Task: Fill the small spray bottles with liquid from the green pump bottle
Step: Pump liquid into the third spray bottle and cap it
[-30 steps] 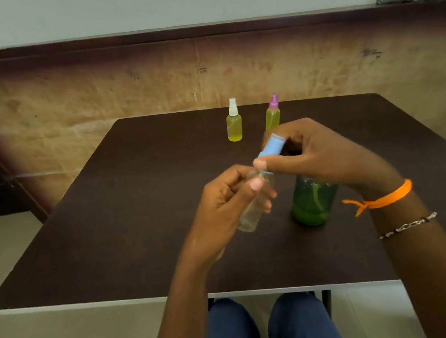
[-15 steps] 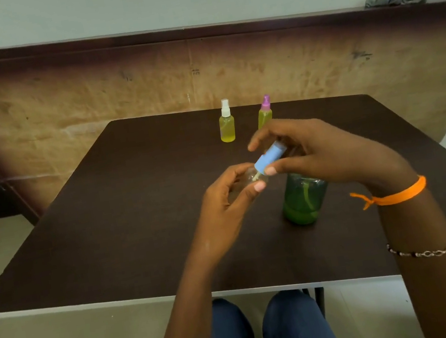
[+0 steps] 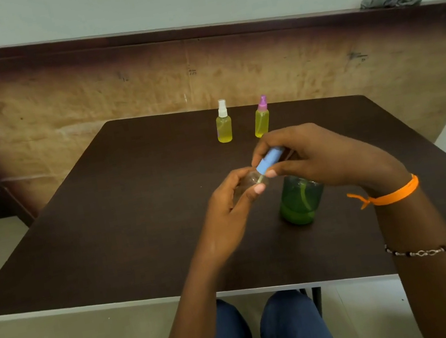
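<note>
Dark table (image 3: pixel 134 214); worn tan wall (image 3: pixel 85 103)

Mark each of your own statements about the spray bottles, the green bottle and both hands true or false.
1. The left hand holds a clear small spray bottle. True.
2. The right hand pinches the light blue spray cap of that bottle. True.
3. The white-capped yellow spray bottle lies on its side. False: it stands upright on the dark brown table.
4. The purple-capped yellow spray bottle stands to the left of the white-capped one. False: it stands to its right.
5. The green pump bottle stands on the table below the right hand. True.
</note>
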